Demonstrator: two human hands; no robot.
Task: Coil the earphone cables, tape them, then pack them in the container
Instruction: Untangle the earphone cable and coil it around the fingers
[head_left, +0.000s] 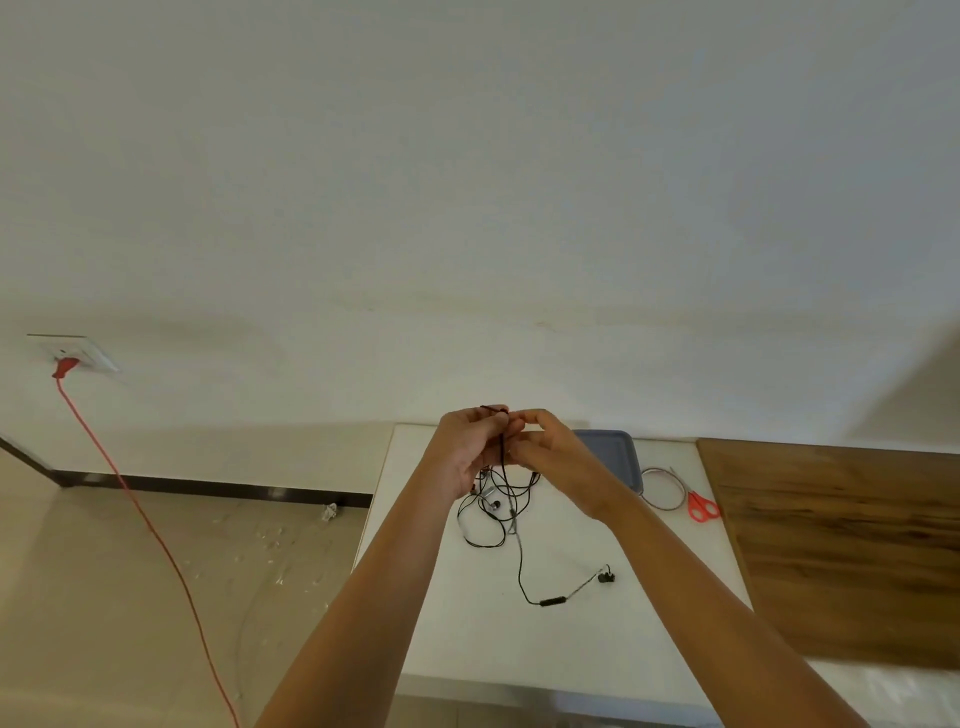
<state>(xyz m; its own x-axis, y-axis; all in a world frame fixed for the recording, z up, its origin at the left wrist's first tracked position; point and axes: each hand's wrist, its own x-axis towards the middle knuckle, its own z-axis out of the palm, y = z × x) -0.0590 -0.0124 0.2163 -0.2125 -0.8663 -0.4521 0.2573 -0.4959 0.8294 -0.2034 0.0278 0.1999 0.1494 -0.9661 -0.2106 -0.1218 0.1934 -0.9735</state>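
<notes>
L hand (470, 453) & R hand (558, 458) are up together over the white tabletop (467, 629), both pinching the thin black earphone cable (502, 460) near its top w/ curled fingers. The rest hangs in loose loops, earbud end on the tabletop. Blue-grey plastic container (615, 452) sits behind R hand, w/ clear tape roll (645, 475) & red-handled scissors (702, 508) beside it.

No legible text, label, brand, number or sign anywhere in view, blue container (615, 451) at one o'clock on the table (571, 639) unmarked, red scissors (702, 507) at two o'clock unmarked.
</notes>
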